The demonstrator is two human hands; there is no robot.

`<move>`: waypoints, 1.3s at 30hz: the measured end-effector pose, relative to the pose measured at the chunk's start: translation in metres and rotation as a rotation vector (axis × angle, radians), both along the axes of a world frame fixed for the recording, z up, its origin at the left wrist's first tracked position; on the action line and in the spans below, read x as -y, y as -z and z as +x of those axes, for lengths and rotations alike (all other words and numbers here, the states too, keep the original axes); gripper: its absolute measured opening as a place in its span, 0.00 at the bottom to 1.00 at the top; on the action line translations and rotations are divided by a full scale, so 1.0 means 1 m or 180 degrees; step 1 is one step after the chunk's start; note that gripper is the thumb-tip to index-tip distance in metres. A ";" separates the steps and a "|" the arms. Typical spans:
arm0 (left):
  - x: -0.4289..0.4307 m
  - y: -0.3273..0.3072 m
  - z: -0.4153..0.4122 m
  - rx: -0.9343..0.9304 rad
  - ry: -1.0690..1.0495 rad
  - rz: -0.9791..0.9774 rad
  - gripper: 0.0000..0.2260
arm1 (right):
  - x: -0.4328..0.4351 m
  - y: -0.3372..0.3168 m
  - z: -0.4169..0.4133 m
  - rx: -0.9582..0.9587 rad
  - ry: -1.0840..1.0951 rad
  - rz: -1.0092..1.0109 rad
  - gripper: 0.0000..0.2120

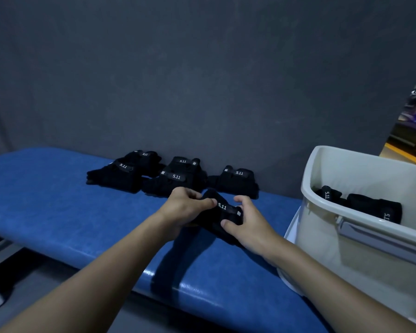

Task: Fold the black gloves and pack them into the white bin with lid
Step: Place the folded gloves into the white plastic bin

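left hand (185, 207), right hand (246, 225): grips holding black glove (223, 213) | behind: glove pile (175, 179) on counter (46, 200) | right: white bin (322, 236), packed gloves (375, 209) inside

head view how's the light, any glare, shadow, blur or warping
Head view: dim, bluish light; the gloves on the bench merge into dark shapes, only their white labels clear. Head view: glare streaks the bench's front edge, and the arms shadow it near the held glove. Head view: the wide lens bows bench and bin; the far right background is blurred.
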State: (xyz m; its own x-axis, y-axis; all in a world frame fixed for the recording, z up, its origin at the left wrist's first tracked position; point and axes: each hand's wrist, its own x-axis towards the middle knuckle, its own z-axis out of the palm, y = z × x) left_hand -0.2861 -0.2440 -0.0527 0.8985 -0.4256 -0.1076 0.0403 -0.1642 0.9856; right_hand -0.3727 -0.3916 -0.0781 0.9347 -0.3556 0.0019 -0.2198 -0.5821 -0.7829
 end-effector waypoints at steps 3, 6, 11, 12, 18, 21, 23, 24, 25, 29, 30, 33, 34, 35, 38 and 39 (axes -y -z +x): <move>0.003 -0.001 -0.006 -0.0002 -0.0134 -0.0417 0.13 | -0.002 -0.005 -0.005 0.0068 -0.0047 -0.0016 0.38; 0.003 -0.005 -0.009 0.0255 -0.0157 -0.0504 0.11 | -0.002 -0.010 -0.009 0.0098 -0.0102 -0.0020 0.36; -0.012 -0.033 -0.010 0.0752 0.0200 -0.0467 0.10 | -0.003 -0.034 -0.015 0.0375 -0.0312 -0.0403 0.31; -0.017 -0.042 -0.011 0.0854 0.0286 -0.0483 0.10 | -0.005 -0.043 -0.017 0.0437 -0.0404 -0.0394 0.33; -0.049 -0.099 -0.021 0.1326 0.1007 -0.0575 0.11 | -0.022 -0.095 -0.035 0.0927 -0.0852 0.0162 0.33; -0.058 -0.117 -0.030 0.1517 0.1161 -0.0643 0.10 | -0.031 -0.116 -0.049 0.1084 -0.1068 0.0289 0.23; -0.059 -0.125 -0.034 0.1593 0.1169 -0.0708 0.11 | -0.034 -0.129 -0.059 0.1135 -0.1170 0.0297 0.21; -0.059 -0.128 -0.037 0.1623 0.1181 -0.0719 0.12 | -0.034 -0.135 -0.064 0.1162 -0.1186 0.0314 0.21; -0.057 -0.130 -0.038 0.1650 0.1197 -0.0741 0.12 | -0.033 -0.140 -0.069 0.1188 -0.1195 0.0345 0.20; -0.039 -0.138 -0.051 0.1792 0.1043 -0.0885 0.14 | -0.020 -0.155 -0.085 0.1256 -0.1171 0.0395 0.23; -0.033 -0.139 -0.055 0.1826 0.0959 -0.0946 0.13 | -0.015 -0.157 -0.088 0.1291 -0.1152 0.0375 0.24; -0.011 -0.141 -0.064 0.2024 0.0754 -0.1108 0.11 | 0.000 -0.162 -0.096 0.1461 -0.1060 0.0239 0.28; -0.004 -0.142 -0.066 0.2099 0.0714 -0.1140 0.11 | 0.005 -0.164 -0.098 0.1512 -0.1047 0.0239 0.29; 0.003 -0.142 -0.067 0.2158 0.0694 -0.1170 0.12 | 0.011 -0.165 -0.101 0.1547 -0.1034 0.0262 0.30; 0.023 -0.142 -0.069 0.2247 0.0665 -0.1259 0.16 | 0.028 -0.170 -0.108 0.1618 -0.0936 0.0381 0.30; 0.029 -0.142 -0.068 0.2275 0.0641 -0.1268 0.17 | 0.034 -0.172 -0.110 0.1654 -0.0865 0.0396 0.29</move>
State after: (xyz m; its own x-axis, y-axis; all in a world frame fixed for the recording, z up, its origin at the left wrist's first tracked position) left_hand -0.3545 -0.2732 0.0889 0.5960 -0.4707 0.6505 -0.6082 0.2642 0.7485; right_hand -0.4824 -0.4257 0.0939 0.8799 -0.1307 0.4568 0.3541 -0.4608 -0.8138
